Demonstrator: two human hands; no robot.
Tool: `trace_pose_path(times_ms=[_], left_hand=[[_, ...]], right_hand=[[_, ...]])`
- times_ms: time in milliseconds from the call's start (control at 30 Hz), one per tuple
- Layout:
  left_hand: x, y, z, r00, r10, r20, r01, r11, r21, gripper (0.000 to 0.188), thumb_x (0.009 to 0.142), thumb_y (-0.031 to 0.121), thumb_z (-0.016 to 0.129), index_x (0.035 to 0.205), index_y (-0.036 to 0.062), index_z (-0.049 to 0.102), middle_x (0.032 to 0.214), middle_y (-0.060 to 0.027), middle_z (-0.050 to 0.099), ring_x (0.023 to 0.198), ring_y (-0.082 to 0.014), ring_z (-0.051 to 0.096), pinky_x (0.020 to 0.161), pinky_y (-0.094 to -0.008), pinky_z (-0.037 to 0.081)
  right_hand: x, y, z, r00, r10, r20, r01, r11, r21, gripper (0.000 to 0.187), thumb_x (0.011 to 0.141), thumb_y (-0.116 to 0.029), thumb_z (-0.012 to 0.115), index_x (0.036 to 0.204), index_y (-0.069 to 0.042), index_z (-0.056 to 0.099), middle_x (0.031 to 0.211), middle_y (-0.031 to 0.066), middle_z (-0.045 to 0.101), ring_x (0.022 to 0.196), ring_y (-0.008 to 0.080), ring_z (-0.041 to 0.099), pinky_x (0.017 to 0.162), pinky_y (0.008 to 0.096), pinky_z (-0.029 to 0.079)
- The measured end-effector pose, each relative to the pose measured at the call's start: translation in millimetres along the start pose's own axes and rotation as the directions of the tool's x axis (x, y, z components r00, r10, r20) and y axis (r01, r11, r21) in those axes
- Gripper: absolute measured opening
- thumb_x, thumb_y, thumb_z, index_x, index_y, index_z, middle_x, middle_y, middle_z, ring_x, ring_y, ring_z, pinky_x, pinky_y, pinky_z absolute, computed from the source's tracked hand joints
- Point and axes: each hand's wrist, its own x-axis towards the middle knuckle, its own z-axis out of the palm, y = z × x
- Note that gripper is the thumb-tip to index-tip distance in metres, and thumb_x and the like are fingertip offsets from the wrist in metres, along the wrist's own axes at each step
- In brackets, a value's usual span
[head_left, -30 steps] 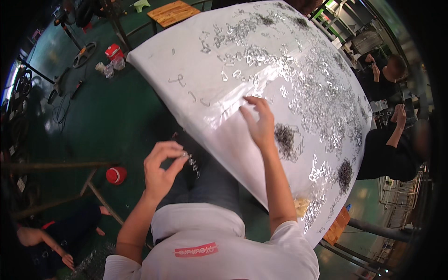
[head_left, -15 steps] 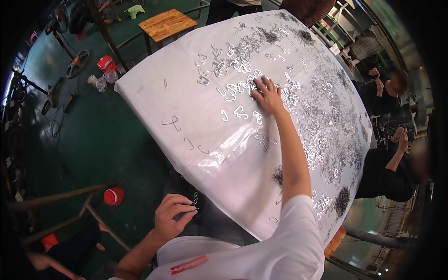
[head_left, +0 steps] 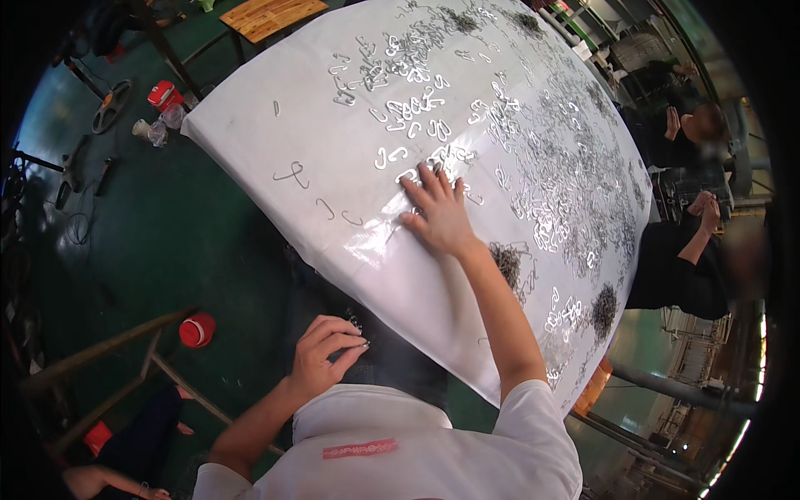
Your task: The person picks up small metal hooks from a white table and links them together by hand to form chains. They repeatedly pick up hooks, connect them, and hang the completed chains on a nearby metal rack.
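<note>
Far left, on the green floor: a fan stand with a round base (head_left: 111,107). Lower down, a brown frame (head_left: 117,347) slants across; another person in dark clothing (head_left: 150,429) is partly visible below it. Near the table corner, a red box (head_left: 163,95) with a clear plastic bag (head_left: 172,117) just beside it. Further down, a round red container (head_left: 197,330). Top edge: a slatted wooden stool (head_left: 271,18).

Next, the big table, its white cover (head_left: 242,137) creased and shiny toward the near edge. A few thin hooks (head_left: 292,175) lie singly on its left part.

Left hand (head_left: 329,348) is off the table, in front of the wearer's lap. Thumb and fingertips pinched together on a short metal chain (head_left: 355,320), mostly behind the fingers; exact grip hard to make out.

Right hand (head_left: 437,208) well apart from the left, palm down over the table, fingers spread, fingertips at a cluster of silver hooks (head_left: 450,157). Cannot tell whether any is gripped.

Right of the forearm: a dark pile of small metal pieces (head_left: 507,263), more loose hooks scattered across the cover, then a second dark pile (head_left: 604,308) near the far edge.

Far right: two co-workers in black, one above the other, each with hands (head_left: 707,213) raised before the body.
</note>
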Motion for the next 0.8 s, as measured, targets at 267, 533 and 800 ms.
trace_pose_path(times_ms=[267,533,800], left_hand=[[-20.5,-4.2,12.8,0.999,0.050,-0.013,-0.049,0.998,0.041,0.018,0.069,-0.004,0.077,0.083,0.0042,0.068,0.090,-0.0079,0.065,0.084,-0.0254,0.061,0.071,-0.0339,0.051],[-37.5,4.0,31.7,0.994,0.064,-0.088,-0.057,0.995,0.081,0.019,0.067,-0.004,0.077,0.084,0.0039,0.070,0.089,-0.0088,0.067,0.083,-0.0244,0.063,0.073,-0.0325,0.050],[-41.0,12.0,43.2,0.986,0.077,-0.148,-0.062,0.993,0.101,0.017,0.069,-0.003,0.077,0.082,0.0041,0.069,0.087,-0.0078,0.066,0.082,-0.0245,0.062,0.071,-0.0330,0.050]], right_hand=[[-71.2,-21.4,-3.2,0.993,0.099,-0.063,-0.092,0.990,0.106,0.059,0.090,-0.049,0.056,0.141,-0.021,0.046,0.156,0.0119,0.025,0.145,0.0367,0.016,0.114,0.0626,0.011],[-31.6,73.1,-15.2,0.874,0.454,-0.171,-0.423,0.886,0.192,0.065,0.094,-0.055,0.047,0.148,-0.022,0.035,0.157,0.0187,0.019,0.145,0.0390,0.014,0.115,0.0597,0.013],[-20.1,80.9,-18.3,0.885,0.458,0.080,-0.449,0.797,0.404,0.071,0.087,-0.063,0.050,0.146,-0.025,0.041,0.156,0.0203,0.021,0.145,0.0375,0.020,0.115,0.0543,0.019]])
